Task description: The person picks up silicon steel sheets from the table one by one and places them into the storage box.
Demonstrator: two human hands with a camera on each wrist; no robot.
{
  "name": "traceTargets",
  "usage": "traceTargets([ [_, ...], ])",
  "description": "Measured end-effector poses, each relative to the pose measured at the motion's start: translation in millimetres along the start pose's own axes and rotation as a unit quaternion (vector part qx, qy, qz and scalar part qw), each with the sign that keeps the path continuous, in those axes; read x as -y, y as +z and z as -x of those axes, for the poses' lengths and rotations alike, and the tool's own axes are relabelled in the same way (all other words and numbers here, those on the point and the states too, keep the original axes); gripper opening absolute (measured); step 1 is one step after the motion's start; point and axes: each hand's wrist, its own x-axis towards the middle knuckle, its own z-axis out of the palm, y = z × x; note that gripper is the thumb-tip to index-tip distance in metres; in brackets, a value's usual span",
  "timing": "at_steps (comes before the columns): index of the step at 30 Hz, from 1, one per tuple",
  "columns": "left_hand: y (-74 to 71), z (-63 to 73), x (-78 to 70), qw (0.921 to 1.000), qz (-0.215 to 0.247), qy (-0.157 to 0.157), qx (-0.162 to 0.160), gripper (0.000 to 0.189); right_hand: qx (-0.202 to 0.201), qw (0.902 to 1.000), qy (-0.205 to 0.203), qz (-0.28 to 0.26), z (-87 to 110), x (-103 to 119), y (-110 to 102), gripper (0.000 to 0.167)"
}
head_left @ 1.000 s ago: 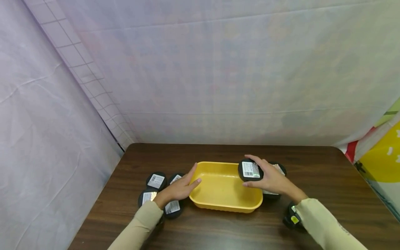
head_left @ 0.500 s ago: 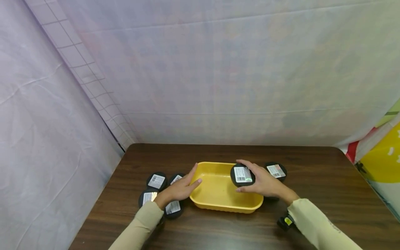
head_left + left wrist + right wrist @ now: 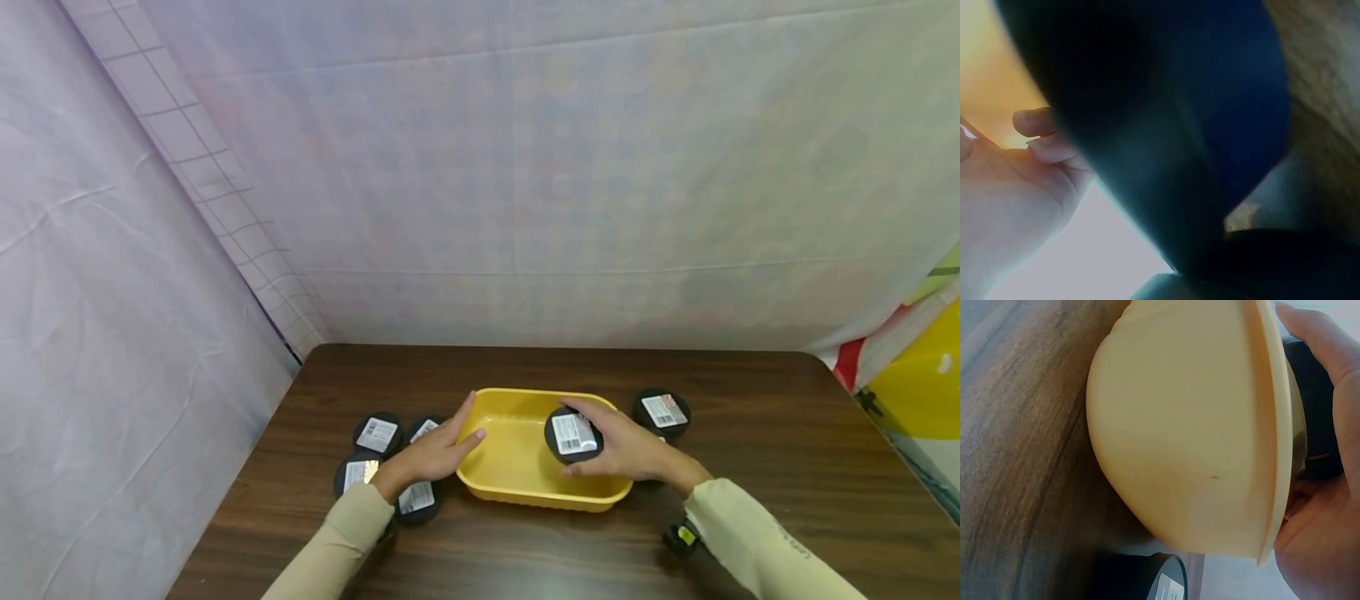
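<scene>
My right hand grips a round black container with a white label on top, fingers and thumb around its sides. The container is over the right part of a yellow plastic basin. In the right wrist view, the black container shows just past the basin's rim. My left hand rests at the basin's left rim with extended fingers, the thumb reaching over the edge. A large dark shape hides most of the left wrist view, leaving part of the left hand visible.
Several similar black containers stand left of the basin, partly behind the left arm. Another labelled container stands to its right, with more partly hidden nearby. A black item with a yellow mark is beside the right sleeve. Pale cloth hangs behind the table.
My right hand has carried the black container left and lower, from the basin's right edge to over its inside. The left hand and basin have stayed almost still.
</scene>
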Motion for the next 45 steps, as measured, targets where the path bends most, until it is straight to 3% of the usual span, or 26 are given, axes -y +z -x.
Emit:
traceTargets([
  [6,0.6,0.5,-0.8,1.0,-0.001,0.0,0.001,0.074,0.02,0.9998,-0.006,0.005,-1.0,-0.9,4.1,0.103],
  [19,0.0,1.2,-1.7,1.0,-0.002,-0.003,0.001,0.074,0.05,0.9944,0.005,0.093,-3.5,-0.1,9.0,0.103],
  [35,-0.3,2.5,-1.9,0.9999,-0.001,-0.01,0.004,0.076,0.071,0.9737,0.018,0.216,-3.9,8.0,15.5,0.098],
  [45,-0.7,2.2,-2.6,1.0,-0.003,-0.001,0.002,0.073,0.071,0.9621,0.014,0.263,-3.9,8.2,21.4,0.094],
])
